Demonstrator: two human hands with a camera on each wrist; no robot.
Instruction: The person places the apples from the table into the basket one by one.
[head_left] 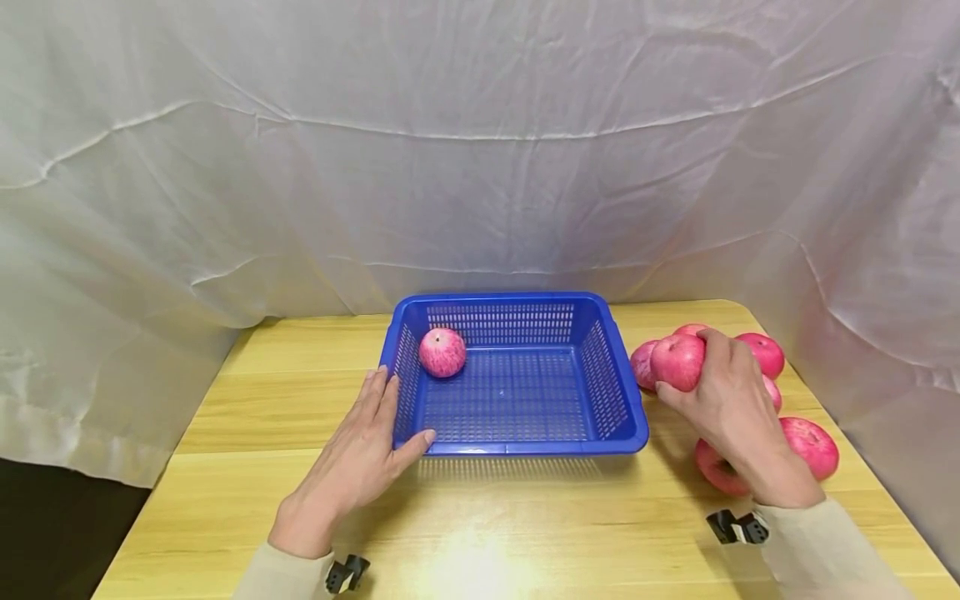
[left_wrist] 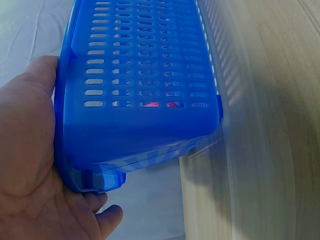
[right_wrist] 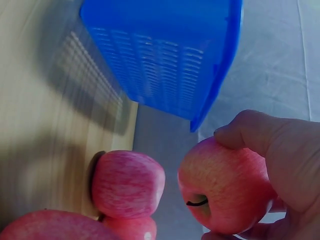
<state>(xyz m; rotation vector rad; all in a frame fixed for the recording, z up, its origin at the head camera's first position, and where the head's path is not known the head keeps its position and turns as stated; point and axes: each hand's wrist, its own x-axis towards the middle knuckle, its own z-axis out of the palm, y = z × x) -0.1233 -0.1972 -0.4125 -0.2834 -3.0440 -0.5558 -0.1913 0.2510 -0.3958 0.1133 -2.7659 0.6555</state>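
A blue plastic basket (head_left: 517,448) with slotted walls stands on the wooden table, and a single red apple (head_left: 442,352) sits in its back left corner. My left hand (head_left: 352,454) rests against the basket's front left corner, thumb over the front rim and fingers along the left rim. To the right of the basket, my right hand (head_left: 731,404) grips another apple (right_wrist: 225,185) between thumb and fingers. In the right wrist view this held apple shows its dark stem and hangs apart from the apple (right_wrist: 127,184) on the table.
Several more apples lie around and under my right hand, among them one at the back (head_left: 763,354) and one nearer the table's right edge (head_left: 810,447). A pale cloth (head_left: 480,167) hangs behind the table (head_left: 300,417) and along its sides.
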